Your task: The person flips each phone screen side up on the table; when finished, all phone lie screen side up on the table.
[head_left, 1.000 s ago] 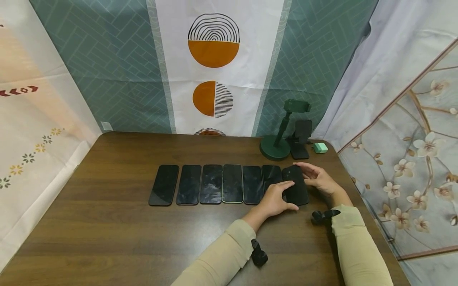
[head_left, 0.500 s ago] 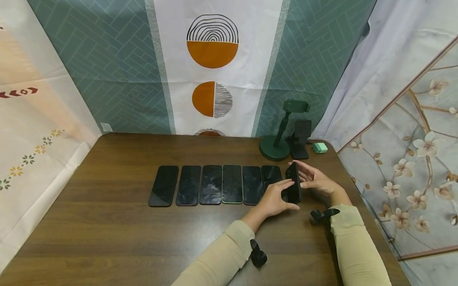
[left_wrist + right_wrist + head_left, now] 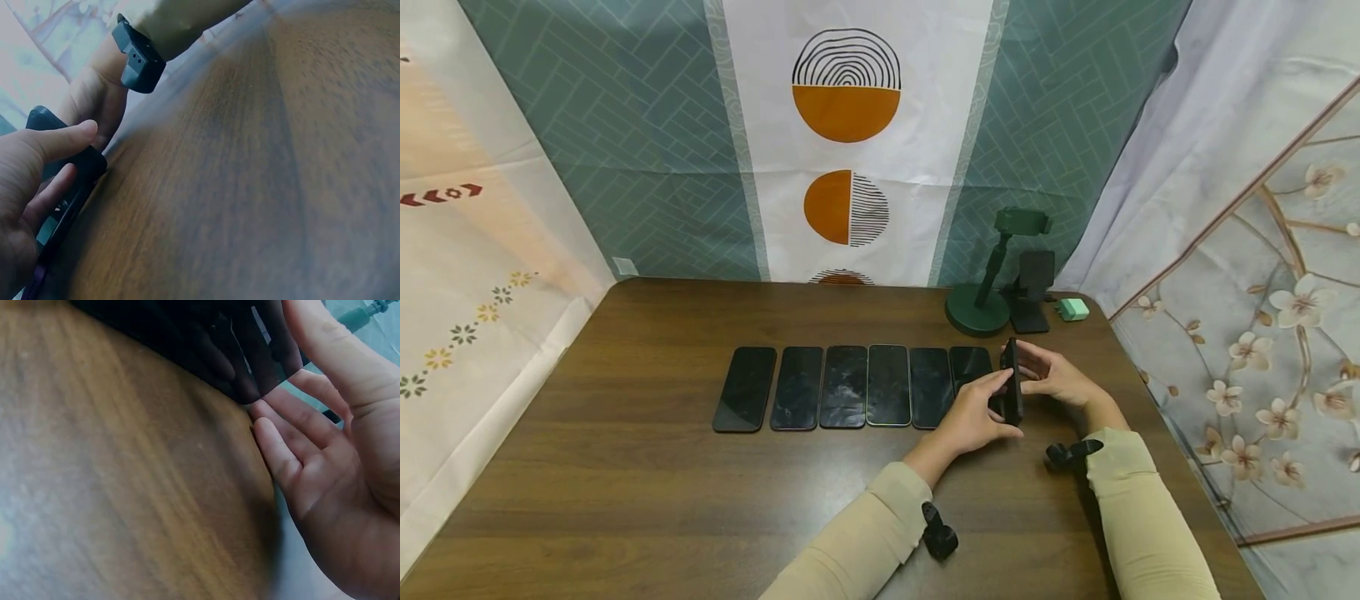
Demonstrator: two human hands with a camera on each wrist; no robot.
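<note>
A black smartphone (image 3: 1014,396) stands tilted up on its long edge at the right end of a row of phones. My left hand (image 3: 972,418) holds it from the left, thumb toward its near end and fingers along its side. From the right, my right hand (image 3: 1062,380) grips its far part. In the right wrist view the thumb lies on the dark glossy screen (image 3: 187,344), which mirrors the fingers. The left wrist view shows the left thumb across the phone's near end (image 3: 94,164). Part of the phone is hidden behind the left fingers.
Several dark phones (image 3: 888,386) lie flat side by side, screens up, left of the hands. Behind stand a green stand with a round base (image 3: 976,310), a black phone stand (image 3: 1036,275) and a mint charger plug (image 3: 1072,309). The wooden table (image 3: 647,500) meets a curtain at right.
The rightmost phone, earlier lying nearly flat with its back up, has been turned up onto its edge between both hands. The right hand has shifted slightly left; the other phones stay put.
</note>
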